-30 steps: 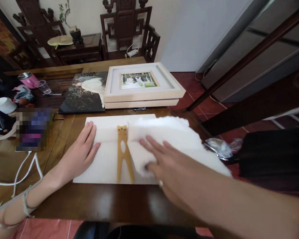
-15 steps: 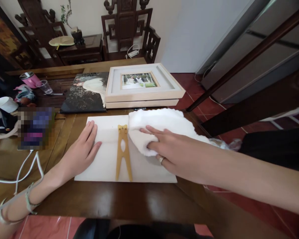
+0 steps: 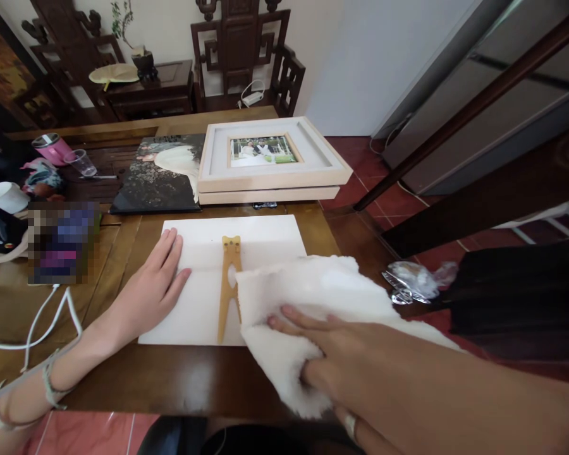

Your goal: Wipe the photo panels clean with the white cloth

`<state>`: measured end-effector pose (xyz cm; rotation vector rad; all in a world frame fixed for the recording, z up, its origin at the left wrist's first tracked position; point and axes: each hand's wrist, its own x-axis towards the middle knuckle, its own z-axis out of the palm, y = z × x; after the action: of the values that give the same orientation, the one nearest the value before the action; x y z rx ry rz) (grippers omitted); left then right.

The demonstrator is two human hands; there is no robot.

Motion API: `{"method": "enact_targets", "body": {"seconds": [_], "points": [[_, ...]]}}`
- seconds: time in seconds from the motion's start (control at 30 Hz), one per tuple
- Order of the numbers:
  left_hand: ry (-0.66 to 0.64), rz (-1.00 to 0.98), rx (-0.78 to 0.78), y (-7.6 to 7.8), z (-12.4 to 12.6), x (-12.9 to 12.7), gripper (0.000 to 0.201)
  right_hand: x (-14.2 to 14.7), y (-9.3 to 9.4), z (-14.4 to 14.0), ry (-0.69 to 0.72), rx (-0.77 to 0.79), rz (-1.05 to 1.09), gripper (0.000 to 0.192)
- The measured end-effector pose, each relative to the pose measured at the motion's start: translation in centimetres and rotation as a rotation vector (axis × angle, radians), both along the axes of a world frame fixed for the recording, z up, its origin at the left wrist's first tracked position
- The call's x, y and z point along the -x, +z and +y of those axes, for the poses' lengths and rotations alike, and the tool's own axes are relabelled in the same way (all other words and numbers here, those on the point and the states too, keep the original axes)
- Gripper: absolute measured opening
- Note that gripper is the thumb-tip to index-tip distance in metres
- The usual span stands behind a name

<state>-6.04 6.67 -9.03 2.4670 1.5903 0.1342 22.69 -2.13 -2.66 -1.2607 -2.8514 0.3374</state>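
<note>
Fluffy cloth [image 3: 317, 284], glossy wooden table [image 3: 180, 379]

A rumpled white cloth [image 3: 308, 281] partly covers a flat white board [image 3: 199, 306] and yellow A-shaped piece [image 3: 226, 294].

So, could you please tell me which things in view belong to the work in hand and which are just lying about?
Apparently in use:
- white cloth, under the right hand
- white board, under the left hand
- yellow two-legged piece, on the board, partly covered

Seemingly just lying about:
- stacked frames
- dark picture panel
- pink mug
- clear cup
</note>
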Motion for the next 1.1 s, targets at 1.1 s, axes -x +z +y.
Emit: {"method": "enact_targets", "body": {"seconds": [1.1], "points": [[-0.012,-0.006,0.008,0.1,0.0,0.1,0.067,1.6,-1.1,4.0,-0.030,0.058,-0.159,0.024]]}}
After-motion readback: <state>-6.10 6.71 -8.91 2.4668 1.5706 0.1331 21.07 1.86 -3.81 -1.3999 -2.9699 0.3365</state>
